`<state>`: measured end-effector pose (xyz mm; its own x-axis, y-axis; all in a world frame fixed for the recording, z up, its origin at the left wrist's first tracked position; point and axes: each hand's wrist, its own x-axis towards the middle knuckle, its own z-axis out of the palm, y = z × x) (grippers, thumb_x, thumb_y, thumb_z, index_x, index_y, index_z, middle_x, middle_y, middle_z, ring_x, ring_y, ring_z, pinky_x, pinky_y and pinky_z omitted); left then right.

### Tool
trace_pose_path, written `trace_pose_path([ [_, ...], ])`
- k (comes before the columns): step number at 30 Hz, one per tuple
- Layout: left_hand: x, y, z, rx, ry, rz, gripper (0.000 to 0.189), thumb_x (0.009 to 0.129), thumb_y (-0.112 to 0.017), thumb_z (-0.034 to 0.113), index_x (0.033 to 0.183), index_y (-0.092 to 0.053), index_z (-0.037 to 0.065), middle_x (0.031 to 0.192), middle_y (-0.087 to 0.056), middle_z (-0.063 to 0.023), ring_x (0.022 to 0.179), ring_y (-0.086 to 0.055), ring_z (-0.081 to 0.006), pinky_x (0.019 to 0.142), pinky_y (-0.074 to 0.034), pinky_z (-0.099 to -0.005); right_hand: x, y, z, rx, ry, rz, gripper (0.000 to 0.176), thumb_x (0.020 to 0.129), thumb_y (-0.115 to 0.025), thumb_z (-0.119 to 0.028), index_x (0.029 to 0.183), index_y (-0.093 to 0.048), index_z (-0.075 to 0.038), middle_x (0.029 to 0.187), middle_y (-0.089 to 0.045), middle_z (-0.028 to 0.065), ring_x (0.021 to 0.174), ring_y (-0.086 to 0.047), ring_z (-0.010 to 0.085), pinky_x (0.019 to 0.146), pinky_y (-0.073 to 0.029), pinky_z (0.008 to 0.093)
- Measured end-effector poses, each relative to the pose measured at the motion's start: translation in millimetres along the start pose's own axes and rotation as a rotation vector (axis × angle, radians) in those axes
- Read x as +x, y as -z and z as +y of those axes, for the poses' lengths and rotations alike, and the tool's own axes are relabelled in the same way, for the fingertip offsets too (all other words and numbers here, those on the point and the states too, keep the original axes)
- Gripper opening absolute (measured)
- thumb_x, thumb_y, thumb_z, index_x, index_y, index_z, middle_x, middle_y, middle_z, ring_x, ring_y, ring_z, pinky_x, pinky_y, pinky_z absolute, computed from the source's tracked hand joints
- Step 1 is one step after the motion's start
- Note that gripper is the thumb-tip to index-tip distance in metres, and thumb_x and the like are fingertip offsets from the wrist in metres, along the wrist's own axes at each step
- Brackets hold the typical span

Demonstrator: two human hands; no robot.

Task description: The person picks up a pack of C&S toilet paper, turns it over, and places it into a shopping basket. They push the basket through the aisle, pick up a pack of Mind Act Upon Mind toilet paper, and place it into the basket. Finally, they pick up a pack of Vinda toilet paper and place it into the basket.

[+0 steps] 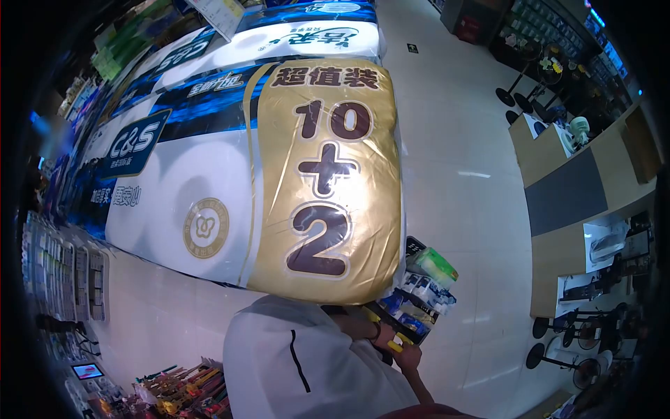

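Low in the view, beside a light grey garment with a black zip, my left hand [383, 335] is closed on the yellow handle [396, 343] of a dark shopping basket [399, 323]. Its forearm is partly hidden by a large pack. My right hand [408, 357] is closed at the same handle, close to my left hand. The basket holds a green pack [436, 267] and blue and white packages [426, 292]. Just above the hands is the large white, blue and gold pack [328, 181], marked "10+2".
More large packs [300, 38] lie behind the gold one, with a sign [215, 15] on top. Pale tiled floor [464, 202] runs along the right, beside a wooden counter [551, 269] and several standing fans [586, 373]. Shelves [66, 276] and coloured sticks [185, 391] are at left.
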<state>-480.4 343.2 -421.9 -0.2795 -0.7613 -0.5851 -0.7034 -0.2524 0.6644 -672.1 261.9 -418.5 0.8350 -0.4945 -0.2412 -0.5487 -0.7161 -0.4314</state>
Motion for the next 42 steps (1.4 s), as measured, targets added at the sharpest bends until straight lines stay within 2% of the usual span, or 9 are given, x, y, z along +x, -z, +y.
trace_pose_path([
  [5,-15,46,33,-0.055,0.068,0.055,0.051,0.085,-0.064,0.059,0.097,-0.078,0.012,0.093,-0.075,-0.0190,0.086,-0.072,-0.0394,0.080,-0.057,-0.0511,18,4,31,0.009,0.085,-0.040,0.034,0.073,-0.079,-0.040,0.077,-0.071,-0.007,0.068,-0.066,0.0179,0.065,-0.067,0.0389,0.061,-0.054,0.0510],
  [11,29,29,14,0.002,0.118,0.136,0.033,0.081,-0.068,0.043,0.087,-0.078,0.012,0.089,-0.074,-0.0204,0.086,-0.072,-0.0409,0.080,-0.057,-0.0514,47,28,47,0.008,0.131,-0.014,0.031,0.073,-0.076,-0.040,0.073,-0.070,-0.009,0.064,-0.066,0.0150,0.061,-0.068,0.0380,0.058,-0.055,0.0500],
  [15,40,44,21,0.029,0.205,0.169,0.027,0.079,-0.068,0.036,0.088,-0.078,0.013,0.087,-0.074,-0.0195,0.086,-0.072,-0.0411,0.080,-0.057,-0.0520,68,32,66,0.004,0.196,0.007,0.026,0.072,-0.073,-0.035,0.074,-0.069,-0.009,0.067,-0.066,0.0138,0.064,-0.068,0.0355,0.061,-0.055,0.0481],
  [16,42,49,25,0.035,0.246,0.167,0.025,0.076,-0.069,0.030,0.090,-0.080,0.013,0.089,-0.075,-0.0186,0.088,-0.073,-0.0395,0.083,-0.058,-0.0495,77,31,72,0.012,0.213,0.009,0.026,0.073,-0.073,-0.035,0.074,-0.069,-0.009,0.067,-0.067,0.0136,0.064,-0.069,0.0355,0.061,-0.055,0.0479],
  [21,56,60,26,0.001,0.382,0.274,0.028,0.075,-0.070,0.030,0.094,-0.080,0.014,0.091,-0.075,-0.0207,0.090,-0.073,-0.0390,0.085,-0.058,-0.0497,109,46,88,0.010,0.300,-0.008,0.028,0.074,-0.074,-0.037,0.072,-0.068,-0.010,0.066,-0.068,0.0143,0.063,-0.070,0.0356,0.059,-0.056,0.0487],
  [30,79,91,20,-0.014,0.535,0.383,0.030,0.075,-0.071,0.030,0.101,-0.080,0.017,0.101,-0.075,-0.0176,0.101,-0.071,-0.0363,0.090,-0.057,-0.0484,168,80,98,-0.059,0.301,-0.164,0.028,0.075,-0.071,-0.038,0.086,-0.076,-0.012,0.078,-0.073,0.0159,0.075,-0.073,0.0360,0.072,-0.059,0.0486],
  [33,84,102,19,-0.041,0.531,0.403,0.031,0.075,-0.071,0.029,0.102,-0.080,0.018,0.101,-0.075,-0.0179,0.101,-0.071,-0.0363,0.091,-0.057,-0.0482,182,91,99,-0.061,0.281,-0.215,0.026,0.075,-0.069,-0.033,0.088,-0.077,-0.012,0.082,-0.074,0.0173,0.079,-0.074,0.0368,0.076,-0.060,0.0486],
  [37,93,119,6,-0.004,0.492,0.465,0.028,0.074,-0.071,0.034,0.095,-0.080,0.017,0.090,-0.075,-0.0159,0.088,-0.073,-0.0366,0.084,-0.059,-0.0484,211,97,102,-0.039,0.240,-0.283,0.027,0.075,-0.069,-0.031,0.093,-0.078,-0.014,0.089,-0.075,0.0175,0.085,-0.074,0.0371,0.082,-0.059,0.0488],
  [42,103,153,-5,-0.053,0.544,0.438,0.027,0.076,-0.071,0.030,0.098,-0.080,0.016,0.095,-0.075,-0.0187,0.095,-0.073,-0.0374,0.088,-0.058,-0.0481,253,107,102,-0.064,0.239,-0.349,0.030,0.074,-0.070,-0.032,0.096,-0.079,-0.014,0.092,-0.075,0.0173,0.088,-0.073,0.0373,0.084,-0.059,0.0489],
])
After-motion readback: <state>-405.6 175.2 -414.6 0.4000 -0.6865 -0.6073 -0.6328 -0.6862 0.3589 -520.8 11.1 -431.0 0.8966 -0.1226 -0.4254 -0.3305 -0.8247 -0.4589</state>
